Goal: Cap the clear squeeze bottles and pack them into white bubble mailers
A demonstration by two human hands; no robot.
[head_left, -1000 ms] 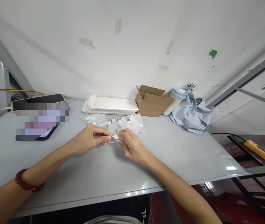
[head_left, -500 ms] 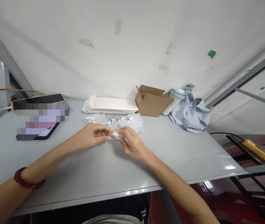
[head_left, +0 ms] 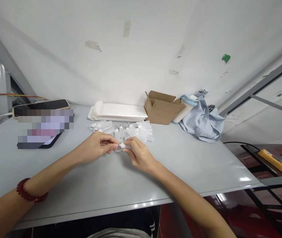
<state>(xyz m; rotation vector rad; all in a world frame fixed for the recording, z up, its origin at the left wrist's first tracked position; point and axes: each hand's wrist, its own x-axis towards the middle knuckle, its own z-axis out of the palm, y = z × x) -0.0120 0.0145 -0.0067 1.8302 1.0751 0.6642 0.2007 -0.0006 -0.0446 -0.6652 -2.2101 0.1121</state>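
Pinch grips, both hands: right hand (head_left: 142,155), thumb and fingers closed on a small white tube (head_left: 122,145); left hand (head_left: 95,147), thumb and forefinger pressed together on a thin white cord (head_left: 119,150). Forearms slanting in from near left and near right, hands nearly meeting. Tube between them, just near of a tube pile (head_left: 142,131) on grey table (head_left: 192,162).

White wall (head_left: 150,59) with tape scraps (head_left: 93,45); glossy grey table (head_left: 192,165); grey metal frame (head_left: 255,88); floor (head_left: 168,226) probably red tile.
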